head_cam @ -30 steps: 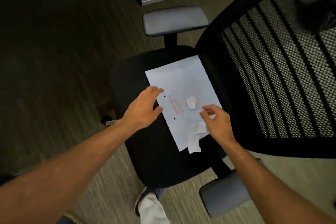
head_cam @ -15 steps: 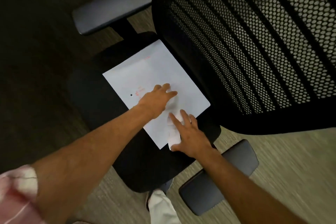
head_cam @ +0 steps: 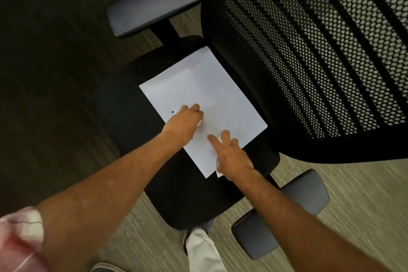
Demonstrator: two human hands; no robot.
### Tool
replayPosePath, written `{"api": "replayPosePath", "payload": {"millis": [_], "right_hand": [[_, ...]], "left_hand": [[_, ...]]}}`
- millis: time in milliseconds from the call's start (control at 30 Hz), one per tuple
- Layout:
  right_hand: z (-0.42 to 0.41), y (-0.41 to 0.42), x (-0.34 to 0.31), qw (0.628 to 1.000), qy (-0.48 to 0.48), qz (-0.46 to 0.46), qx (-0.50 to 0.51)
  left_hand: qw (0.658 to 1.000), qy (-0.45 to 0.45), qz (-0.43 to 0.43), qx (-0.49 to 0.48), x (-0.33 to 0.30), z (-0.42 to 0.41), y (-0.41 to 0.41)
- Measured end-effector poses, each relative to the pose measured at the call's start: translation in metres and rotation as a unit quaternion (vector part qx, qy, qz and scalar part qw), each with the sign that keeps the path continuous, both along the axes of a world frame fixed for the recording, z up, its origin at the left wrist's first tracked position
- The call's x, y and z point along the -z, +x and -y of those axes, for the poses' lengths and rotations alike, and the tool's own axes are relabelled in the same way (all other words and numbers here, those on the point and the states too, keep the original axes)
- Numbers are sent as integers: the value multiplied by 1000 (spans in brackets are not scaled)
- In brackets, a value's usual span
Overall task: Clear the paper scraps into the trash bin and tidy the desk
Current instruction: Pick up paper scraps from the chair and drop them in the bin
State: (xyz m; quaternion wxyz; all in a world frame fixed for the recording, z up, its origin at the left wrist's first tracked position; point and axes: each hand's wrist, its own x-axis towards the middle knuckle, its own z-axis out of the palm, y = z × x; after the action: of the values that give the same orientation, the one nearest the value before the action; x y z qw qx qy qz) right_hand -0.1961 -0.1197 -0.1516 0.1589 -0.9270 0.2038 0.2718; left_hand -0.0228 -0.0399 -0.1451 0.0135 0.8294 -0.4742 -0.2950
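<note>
A white sheet of paper (head_cam: 198,86) with faint red writing lies on the black seat (head_cam: 123,112) of an office chair. My left hand (head_cam: 185,122) rests on the sheet's middle, fingers curled around a small white paper scrap (head_cam: 200,123) that barely shows at the fingertips. My right hand (head_cam: 231,157) lies flat with fingers apart on the sheet's near corner. It presses on a crumpled white scrap (head_cam: 218,171), which is mostly hidden beneath the palm.
The chair's black mesh backrest (head_cam: 309,62) rises close to the right of the sheet. Grey armrests stand at the far side (head_cam: 152,4) and the near side (head_cam: 282,212). Carpet surrounds the chair. My white trouser leg and shoe (head_cam: 203,249) are below the seat.
My left hand moved right over the sheet and curled onto the small scrap. My right hand flattened onto the crumpled scrap at the near corner. The view shifted closer to the backrest.
</note>
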Motion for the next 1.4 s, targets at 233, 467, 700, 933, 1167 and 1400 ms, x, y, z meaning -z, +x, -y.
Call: {"api": "replayPosePath", "payload": {"millis": [233, 467, 700, 933, 1167, 1400], "right_hand": [[-3, 6, -9, 997, 55, -40, 36], [-32, 35, -22, 984, 92, 52, 146], [-165, 133, -42, 973, 155, 152, 81], [-326, 191, -54, 965, 192, 180, -19], [-502, 193, -32, 957, 235, 153, -71], [-668, 169, 29, 933, 335, 71, -109]], "left_hand": [[999, -25, -19, -27, -9, -59, 11], [982, -84, -61, -156, -20, -155, 34], [958, -99, -54, -263, -37, -309, 56], [901, -131, -21, -412, -47, -494, 62], [837, -116, -2, -535, -26, -668, 18], [786, -62, -14, -615, 19, -821, -41]]}}
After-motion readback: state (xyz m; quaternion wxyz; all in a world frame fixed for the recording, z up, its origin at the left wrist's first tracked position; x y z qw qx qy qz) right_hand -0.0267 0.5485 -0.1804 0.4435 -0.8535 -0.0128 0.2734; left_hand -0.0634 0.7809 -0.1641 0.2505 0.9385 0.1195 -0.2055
